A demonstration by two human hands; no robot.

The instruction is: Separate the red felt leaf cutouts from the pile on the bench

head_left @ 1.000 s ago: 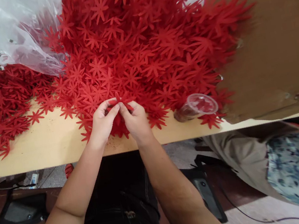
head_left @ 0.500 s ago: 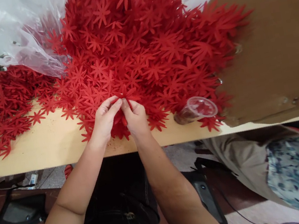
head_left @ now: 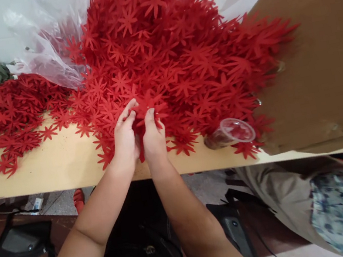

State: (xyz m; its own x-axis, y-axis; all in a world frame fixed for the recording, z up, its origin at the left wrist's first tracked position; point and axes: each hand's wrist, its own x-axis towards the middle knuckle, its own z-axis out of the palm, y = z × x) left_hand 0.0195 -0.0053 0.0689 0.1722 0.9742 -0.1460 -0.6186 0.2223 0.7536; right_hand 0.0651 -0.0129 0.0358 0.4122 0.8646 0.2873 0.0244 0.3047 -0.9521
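"Pinching a red flower (head_left: 144, 106), center frame: your right hand (head_left: 154, 138). Your left hand's (head_left: 124, 136) grip? Can't tell."
"What could go wrong?"
"Slacken your thumb — it'd drop among lookalikes in the pile (head_left: 176, 61)."

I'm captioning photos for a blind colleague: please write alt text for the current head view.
A person's right hand pinches a red flower-shaped piece, left hand close beside it, before a large heap of similar pieces on a pale tabletop. At left are a smaller heap and clear plastic bag; at right, a clear cup and brown board.
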